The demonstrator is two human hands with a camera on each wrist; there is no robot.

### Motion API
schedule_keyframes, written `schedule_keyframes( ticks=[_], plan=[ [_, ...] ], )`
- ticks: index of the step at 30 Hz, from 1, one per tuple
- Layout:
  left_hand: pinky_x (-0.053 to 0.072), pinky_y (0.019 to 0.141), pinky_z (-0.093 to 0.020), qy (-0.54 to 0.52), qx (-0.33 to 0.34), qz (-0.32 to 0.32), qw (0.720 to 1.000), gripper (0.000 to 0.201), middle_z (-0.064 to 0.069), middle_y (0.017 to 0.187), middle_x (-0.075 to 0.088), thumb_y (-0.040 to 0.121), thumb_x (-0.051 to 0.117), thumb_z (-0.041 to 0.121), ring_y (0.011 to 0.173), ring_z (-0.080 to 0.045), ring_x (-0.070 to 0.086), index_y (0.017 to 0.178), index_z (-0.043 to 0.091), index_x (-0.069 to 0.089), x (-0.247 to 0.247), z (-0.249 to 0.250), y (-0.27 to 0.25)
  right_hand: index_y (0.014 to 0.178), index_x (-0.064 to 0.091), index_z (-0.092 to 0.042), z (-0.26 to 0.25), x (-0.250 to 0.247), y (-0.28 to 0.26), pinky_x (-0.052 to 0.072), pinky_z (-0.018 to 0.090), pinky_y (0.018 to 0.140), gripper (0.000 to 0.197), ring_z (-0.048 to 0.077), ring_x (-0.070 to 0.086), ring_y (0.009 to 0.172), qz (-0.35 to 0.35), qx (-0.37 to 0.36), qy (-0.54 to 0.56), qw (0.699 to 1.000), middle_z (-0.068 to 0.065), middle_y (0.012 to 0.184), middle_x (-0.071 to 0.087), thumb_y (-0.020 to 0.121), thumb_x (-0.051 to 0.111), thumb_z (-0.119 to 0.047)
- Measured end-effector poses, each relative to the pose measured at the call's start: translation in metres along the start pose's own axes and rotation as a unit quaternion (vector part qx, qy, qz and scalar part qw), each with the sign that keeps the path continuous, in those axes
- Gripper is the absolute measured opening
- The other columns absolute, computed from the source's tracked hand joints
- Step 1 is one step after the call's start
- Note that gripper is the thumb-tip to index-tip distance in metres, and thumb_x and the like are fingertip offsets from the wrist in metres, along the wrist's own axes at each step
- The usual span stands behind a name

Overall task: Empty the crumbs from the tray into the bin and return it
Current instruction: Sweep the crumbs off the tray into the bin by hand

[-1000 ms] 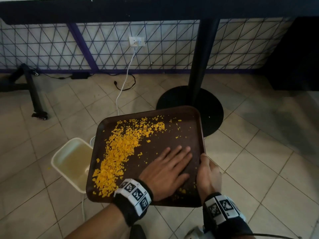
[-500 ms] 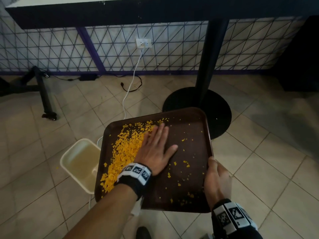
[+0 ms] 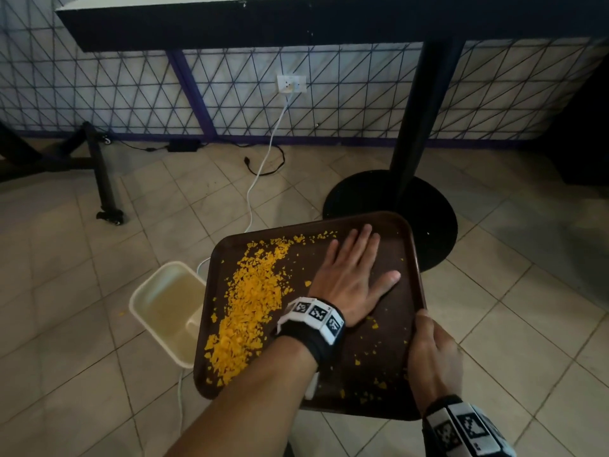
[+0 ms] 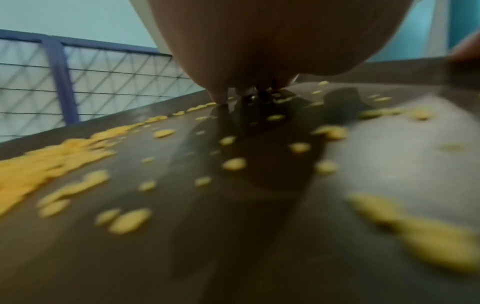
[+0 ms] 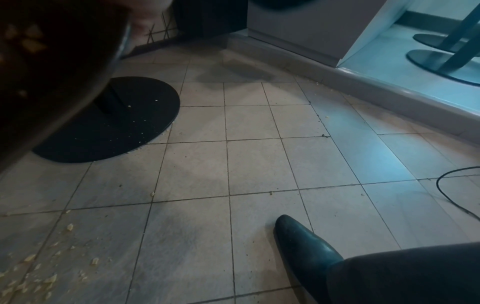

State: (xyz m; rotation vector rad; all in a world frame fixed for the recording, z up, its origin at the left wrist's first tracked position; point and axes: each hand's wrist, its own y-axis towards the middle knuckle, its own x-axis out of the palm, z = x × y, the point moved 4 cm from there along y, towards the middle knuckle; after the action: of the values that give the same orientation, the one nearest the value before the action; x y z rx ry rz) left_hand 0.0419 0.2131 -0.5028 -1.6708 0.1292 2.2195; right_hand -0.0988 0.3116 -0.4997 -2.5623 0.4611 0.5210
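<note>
A dark brown tray (image 3: 389,328) is held above the tiled floor, its left edge over a cream rectangular bin (image 3: 164,311). Yellow crumbs (image 3: 250,298) lie heaped along the tray's left side, with scattered bits (image 4: 233,164) elsewhere. My left hand (image 3: 352,275) lies flat on the tray's far right part, fingers straight and together, thumb spread. My right hand (image 3: 431,354) grips the tray's right rim near the front corner. In the right wrist view only the tray's dark underside (image 5: 46,67) shows at the left.
A black table pedestal with a round base (image 3: 392,206) stands just behind the tray, under a dark tabletop (image 3: 296,24). A white cable (image 3: 263,166) runs from a wall socket to the floor near the bin. My black shoe (image 5: 303,248) and spilled crumbs (image 5: 33,273) are on the tiles.
My left hand slid from the tray's near right part across toward the crumb pile, then up to the far right part. The crumbs sit more gathered along the left side.
</note>
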Motion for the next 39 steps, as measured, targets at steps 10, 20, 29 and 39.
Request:
schedule_keyframes(
  ticks=[10, 20, 29, 39],
  plan=[
    [-0.007, 0.122, -0.040, 0.011, -0.147, -0.008, 0.989, 0.076, 0.007, 0.163, -0.017, 0.096, 0.002, 0.068, 0.148, -0.010, -0.017, 0.157, 0.025, -0.006, 0.005, -0.105, -0.051, 0.080, 0.056, -0.024, -0.001, 0.002, 0.000, 0.041, 0.037, 0.079, 0.038, 0.023, 0.055, 0.080, 0.004, -0.002, 0.034, 0.999, -0.005, 0.077, 0.057, 0.100, 0.031, -0.044],
    [0.003, 0.121, -0.048, 0.074, 0.089, -0.007, 0.993, 0.070, 0.000, 0.166, -0.007, 0.102, 0.017, 0.057, 0.151, -0.020, -0.010, 0.158, 0.017, 0.005, 0.027, 0.015, -0.048, 0.102, 0.067, -0.013, 0.004, 0.001, 0.003, 0.047, 0.043, 0.084, 0.053, 0.032, 0.059, 0.088, 0.018, 0.028, 0.018, 0.999, 0.015, 0.098, 0.066, 0.096, 0.032, -0.052],
    [-0.001, 0.122, -0.040, 0.060, 0.096, 0.005, 0.994, 0.068, 0.003, 0.165, -0.008, 0.104, 0.018, 0.057, 0.151, -0.013, -0.012, 0.159, 0.018, 0.006, 0.016, -0.012, -0.088, 0.089, 0.061, -0.019, -0.005, 0.003, -0.001, 0.040, 0.035, 0.076, 0.041, 0.020, 0.054, 0.074, 0.002, 0.029, 0.028, 0.999, 0.004, 0.079, 0.057, 0.100, 0.031, -0.044],
    [0.002, 0.122, -0.045, 0.062, 0.109, -0.019, 0.992, 0.064, -0.002, 0.166, -0.008, 0.104, 0.016, 0.048, 0.151, -0.017, -0.009, 0.158, 0.015, 0.004, 0.023, 0.037, -0.039, 0.097, 0.070, -0.020, 0.002, 0.008, -0.001, 0.048, 0.044, 0.088, 0.046, 0.026, 0.061, 0.089, -0.005, 0.038, 0.029, 0.999, 0.006, 0.094, 0.067, 0.094, 0.033, -0.048]
  ],
)
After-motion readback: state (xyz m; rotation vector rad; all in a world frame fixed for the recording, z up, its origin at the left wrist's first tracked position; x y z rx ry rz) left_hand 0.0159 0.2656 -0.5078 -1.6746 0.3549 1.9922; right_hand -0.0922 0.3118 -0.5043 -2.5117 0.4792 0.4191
